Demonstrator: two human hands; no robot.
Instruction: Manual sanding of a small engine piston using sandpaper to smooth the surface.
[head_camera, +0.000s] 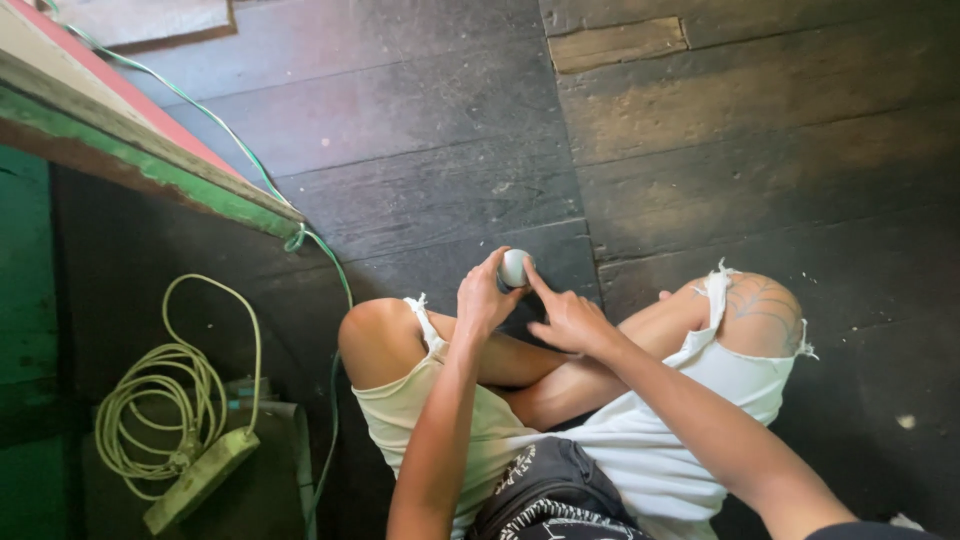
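From the head camera, the person sat cross-legged on a dark plank floor (760, 150), knees bare below pale shorts (660, 460). The left hand (485, 298) held a small white round object (514, 267) out in front of the legs, just above the floor; its fingers (493, 262) curled around the object's left side, pinching it against the thumb. The right hand (570, 320) was close beside it, the index finger stretched out and touching the object's right edge, the other fingers loosely bent and slightly spread. What the object was could not be told. Off to the left lay a coiled pale cord (160, 400) ending in a power strip (200, 480), well apart from the hands. A thin green wire (240, 150) ran along a painted wooden edge (150, 160).
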